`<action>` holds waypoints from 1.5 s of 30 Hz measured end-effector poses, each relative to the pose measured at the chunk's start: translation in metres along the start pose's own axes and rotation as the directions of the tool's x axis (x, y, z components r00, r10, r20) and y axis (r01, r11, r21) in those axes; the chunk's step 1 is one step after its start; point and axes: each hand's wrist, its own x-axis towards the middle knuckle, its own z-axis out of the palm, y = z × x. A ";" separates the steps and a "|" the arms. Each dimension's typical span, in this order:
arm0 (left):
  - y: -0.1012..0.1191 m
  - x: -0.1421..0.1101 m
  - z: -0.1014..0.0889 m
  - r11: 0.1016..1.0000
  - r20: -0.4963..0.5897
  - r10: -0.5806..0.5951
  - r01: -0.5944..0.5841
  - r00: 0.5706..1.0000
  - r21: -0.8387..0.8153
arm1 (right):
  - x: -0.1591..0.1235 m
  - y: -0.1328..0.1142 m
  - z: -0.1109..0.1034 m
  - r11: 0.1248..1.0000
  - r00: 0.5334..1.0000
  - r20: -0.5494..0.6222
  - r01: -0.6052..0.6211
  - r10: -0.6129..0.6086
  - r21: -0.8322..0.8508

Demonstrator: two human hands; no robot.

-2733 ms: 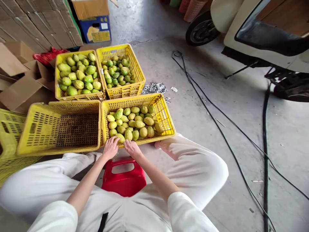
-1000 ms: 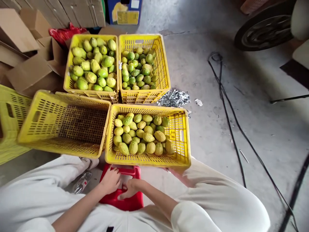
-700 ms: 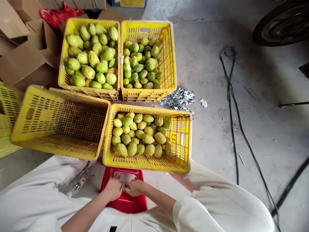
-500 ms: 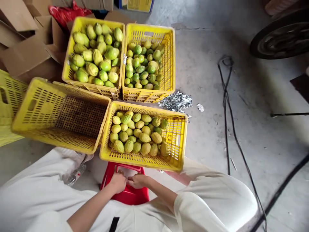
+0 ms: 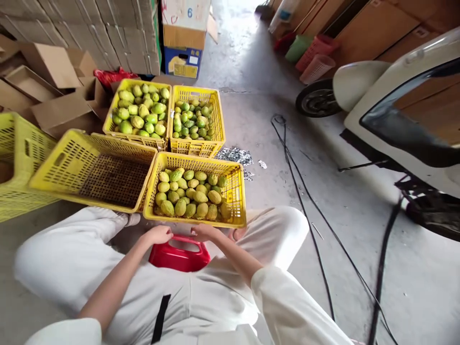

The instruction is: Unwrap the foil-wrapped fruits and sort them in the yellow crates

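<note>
My left hand (image 5: 160, 235) is closed, with its fingers curled, just in front of a yellow crate (image 5: 196, 222). Level with it, my right hand (image 5: 204, 232) is closed too, near the same crate edge. No object shows in either hand, and a gap lies between them. Below them is a red plastic stool (image 5: 178, 259) with a slot in it, between my legs. Several yellow-green, ribbed oval fruits (image 5: 200, 196) lie in the crate, mostly towards its left side. Whether my fingertips touch the crate rim I cannot tell.
An empty yellow crate (image 5: 64, 178) tilts at the left. Behind stand two crates of green fruit, one left (image 5: 105, 123) and one right (image 5: 220, 122). Foil scraps (image 5: 235, 155) and a black cable (image 5: 305, 184) lie on the floor. A scooter (image 5: 388, 91) stands at right, cardboard boxes (image 5: 59, 108) behind left.
My hands, previously together over the stool, have moved apart and forward towards the crate. The view has tilted up, showing more of the scooter and stacked boxes.
</note>
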 end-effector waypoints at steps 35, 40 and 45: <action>-0.015 0.104 -0.029 0.608 -0.275 -0.620 0.227 0.735 -0.761 | 0.078 0.056 -0.021 0.756 0.815 0.005 -0.539 0.579 0.370; 0.007 0.083 -0.053 0.348 -0.168 -0.589 0.060 0.790 -0.936 | 0.069 0.062 -0.055 0.707 0.872 0.049 -0.426 0.486 0.565; 0.032 0.033 -0.093 -0.053 -0.067 -0.345 -0.091 0.936 -0.994 | 0.035 0.070 -0.112 0.255 0.994 -0.001 -0.026 0.106 0.967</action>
